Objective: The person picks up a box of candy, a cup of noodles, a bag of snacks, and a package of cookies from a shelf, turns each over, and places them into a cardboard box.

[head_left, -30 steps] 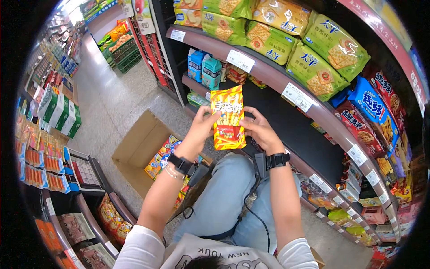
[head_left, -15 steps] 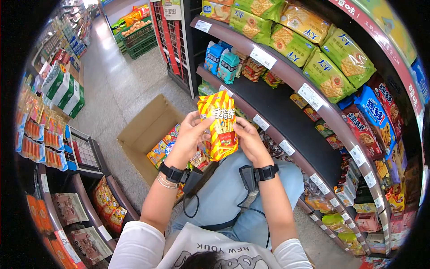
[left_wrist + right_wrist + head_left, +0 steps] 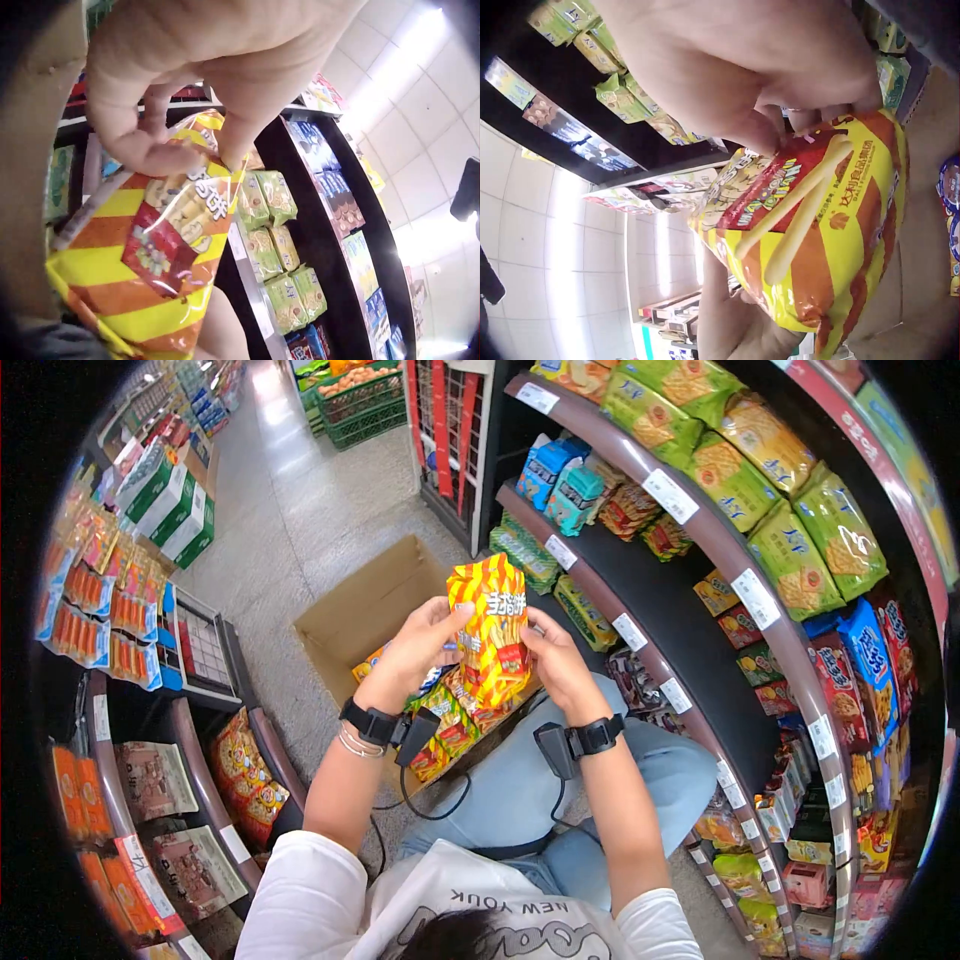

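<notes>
A yellow-and-orange striped bag of finger biscuits [image 3: 490, 622] is held upright, slightly tilted, between both hands in the head view. My left hand [image 3: 418, 642] grips its left side, thumb on the front. On the opposite side my right hand [image 3: 562, 665] pinches the edge near the lower half. The left wrist view shows the left thumb and fingers closed on the upper part of the biscuit bag [image 3: 169, 251]. In the right wrist view, the bag [image 3: 821, 225] shows its printed biscuit sticks, with right fingers at its edge.
Just beyond the hands stands an open cardboard box [image 3: 345, 603] with several colourful snack packs [image 3: 455, 725] inside. Curved store shelves [image 3: 600, 585] on the right carry green cracker packs [image 3: 795, 555] and small blue bags [image 3: 548, 465]. Hanging sausage packs [image 3: 85, 595] are at left.
The head view has turned left, so shelves and box sit further right in it. The bag has moved from in front of the shelf to over the box, turning slightly in both hands.
</notes>
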Available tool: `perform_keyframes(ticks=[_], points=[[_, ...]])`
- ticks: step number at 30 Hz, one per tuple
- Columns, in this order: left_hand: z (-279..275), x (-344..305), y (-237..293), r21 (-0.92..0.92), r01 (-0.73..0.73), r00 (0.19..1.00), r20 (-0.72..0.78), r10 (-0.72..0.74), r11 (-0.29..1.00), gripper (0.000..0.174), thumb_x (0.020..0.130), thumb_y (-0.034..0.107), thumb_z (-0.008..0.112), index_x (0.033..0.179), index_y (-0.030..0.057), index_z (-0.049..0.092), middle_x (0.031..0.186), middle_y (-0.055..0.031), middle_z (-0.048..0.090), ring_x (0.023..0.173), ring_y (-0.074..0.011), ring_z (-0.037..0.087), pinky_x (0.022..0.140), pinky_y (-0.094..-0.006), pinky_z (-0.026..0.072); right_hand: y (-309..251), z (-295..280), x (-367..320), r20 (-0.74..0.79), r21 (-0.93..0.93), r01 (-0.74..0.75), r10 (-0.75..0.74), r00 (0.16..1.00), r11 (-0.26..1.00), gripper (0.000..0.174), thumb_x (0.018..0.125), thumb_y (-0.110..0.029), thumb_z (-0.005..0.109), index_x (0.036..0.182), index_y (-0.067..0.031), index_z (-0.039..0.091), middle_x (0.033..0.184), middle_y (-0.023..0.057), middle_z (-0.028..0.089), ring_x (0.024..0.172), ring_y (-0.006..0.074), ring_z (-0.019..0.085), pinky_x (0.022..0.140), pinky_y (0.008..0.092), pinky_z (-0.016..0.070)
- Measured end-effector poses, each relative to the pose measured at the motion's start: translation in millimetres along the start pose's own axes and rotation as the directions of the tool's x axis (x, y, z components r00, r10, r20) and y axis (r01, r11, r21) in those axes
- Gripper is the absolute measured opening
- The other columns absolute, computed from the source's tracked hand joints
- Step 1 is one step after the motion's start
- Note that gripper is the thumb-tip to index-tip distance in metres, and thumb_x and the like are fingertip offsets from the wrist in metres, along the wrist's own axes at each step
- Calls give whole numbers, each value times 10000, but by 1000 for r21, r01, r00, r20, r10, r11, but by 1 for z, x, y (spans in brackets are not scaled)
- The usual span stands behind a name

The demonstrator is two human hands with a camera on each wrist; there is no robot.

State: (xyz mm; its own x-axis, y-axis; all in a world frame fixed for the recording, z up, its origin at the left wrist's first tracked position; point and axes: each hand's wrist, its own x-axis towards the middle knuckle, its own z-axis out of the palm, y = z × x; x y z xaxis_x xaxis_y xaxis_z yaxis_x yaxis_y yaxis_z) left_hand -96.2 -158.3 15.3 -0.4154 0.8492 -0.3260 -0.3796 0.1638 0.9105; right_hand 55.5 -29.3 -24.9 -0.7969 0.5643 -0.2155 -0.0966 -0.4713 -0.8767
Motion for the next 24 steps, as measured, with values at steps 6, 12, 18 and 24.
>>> perform_keyframes(ticks=[6, 12, 18, 24], points=[[-49, -2, 4, 106, -32, 991, -126, 45, 994, 499, 888, 428, 567, 1271, 129, 453, 1185, -22, 526, 1066, -141, 522, 813, -355, 482, 13, 50, 35, 172, -180, 99, -68, 983, 979, 527, 851, -46, 592, 1334, -15, 384, 1143, 122, 577, 991, 154, 567, 825, 277, 476], [-103, 10, -1, 76, 83, 986, -150, -71, 994, 567, 859, 341, 637, 1280, 35, 413, 1207, -88, 534, 1077, -168, 541, 842, -362, 493, 63, 90, 77, 160, -473, -56, 148, 976, 879, 611, 802, -38, 659, 1327, -17, 347, 1140, 169, 551, 1007, 214, 565, 806, 326, 500], [-154, 61, -58, 598, 96, 908, -380, 176, 795, 944, 685, 407, 789, 1324, -45, 262, 1085, -175, 574, 1015, -249, 578, 876, -355, 474, 117, 116, 100, 40, -258, -350, 372, 927, 900, 484, 805, 22, 611, 1227, -46, 384, 1095, 110, 549, 996, 229, 580, 728, 362, 556], [-148, 91, -84, 860, 360, 916, -399, 35, 361, 1150, 517, 473, 830, 1367, 6, 212, 1258, -278, 408, 1123, -408, 495, 928, -396, 443, 181, 107, 118, -52, -197, -463, 463, 885, 864, 459, 805, 0, 618, 1205, -88, 411, 1081, 72, 549, 1021, 225, 553, 766, 396, 515]])
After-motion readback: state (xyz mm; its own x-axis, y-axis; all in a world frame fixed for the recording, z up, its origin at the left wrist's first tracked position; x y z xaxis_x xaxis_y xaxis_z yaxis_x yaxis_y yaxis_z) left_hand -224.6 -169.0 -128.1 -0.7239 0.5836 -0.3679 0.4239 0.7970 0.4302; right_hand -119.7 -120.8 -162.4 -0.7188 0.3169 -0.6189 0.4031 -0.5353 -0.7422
